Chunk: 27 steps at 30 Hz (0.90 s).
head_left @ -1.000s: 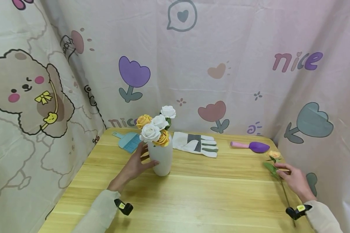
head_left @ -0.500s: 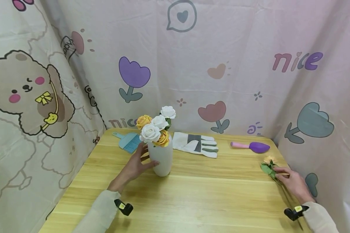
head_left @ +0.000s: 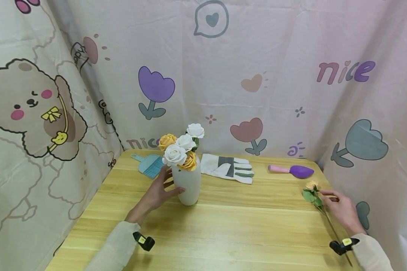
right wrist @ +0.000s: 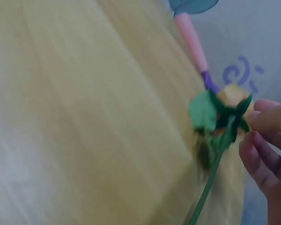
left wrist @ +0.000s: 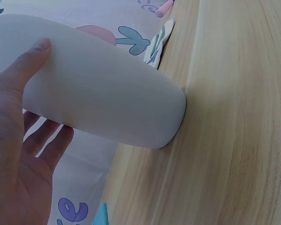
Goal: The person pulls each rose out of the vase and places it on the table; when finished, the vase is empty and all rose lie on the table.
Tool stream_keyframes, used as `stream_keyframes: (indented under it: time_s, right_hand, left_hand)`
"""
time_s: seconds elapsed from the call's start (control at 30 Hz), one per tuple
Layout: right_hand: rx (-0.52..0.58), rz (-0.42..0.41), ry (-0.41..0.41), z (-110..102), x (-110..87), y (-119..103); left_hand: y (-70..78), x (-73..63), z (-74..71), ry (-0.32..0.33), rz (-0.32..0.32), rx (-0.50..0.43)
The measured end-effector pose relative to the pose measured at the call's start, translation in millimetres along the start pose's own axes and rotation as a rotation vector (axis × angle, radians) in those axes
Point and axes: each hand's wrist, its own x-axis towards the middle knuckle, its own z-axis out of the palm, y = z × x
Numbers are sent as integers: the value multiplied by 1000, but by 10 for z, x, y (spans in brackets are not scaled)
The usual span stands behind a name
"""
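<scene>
Where we're working: yellow wood-grain table [head_left: 244,233].
Tall matte-white rounded vase [head_left: 188,190]: upright, left of table centre, holding white and golden ruffled roses [head_left: 175,154].
Long-stemmed pale-yellow rose with green leaves [head_left: 309,196]: slanting along table's right side.
Our bare left hand [head_left: 157,192]: widely curved, thumb and fingers gripping the vase.
Our bare right hand [head_left: 340,210]: fingers bent, tips by the bloom; can't tell if we're pinching it.

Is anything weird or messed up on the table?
Nothing looks spilled or broken. Slightly odd: one peach rose is by the right hand, away from the roses in the vase, and one glove has no partner in sight.
</scene>
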Motion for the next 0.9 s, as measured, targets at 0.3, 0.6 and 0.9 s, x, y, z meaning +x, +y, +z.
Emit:
stream_keyframes:
  time_s: [0.3,0.6,0.9]
  right_hand:
    - [107,-194,89,39,71,-580]
    - [222,-362,94,205,123,-1283]
    - [336,-436,33,488,256,-2027]
  left_hand:
    - [-1,0,8,1,16,-5]
    - [-22,-4,18,-9,10,-22]
    - [-7,-2,10,4,27,-23]
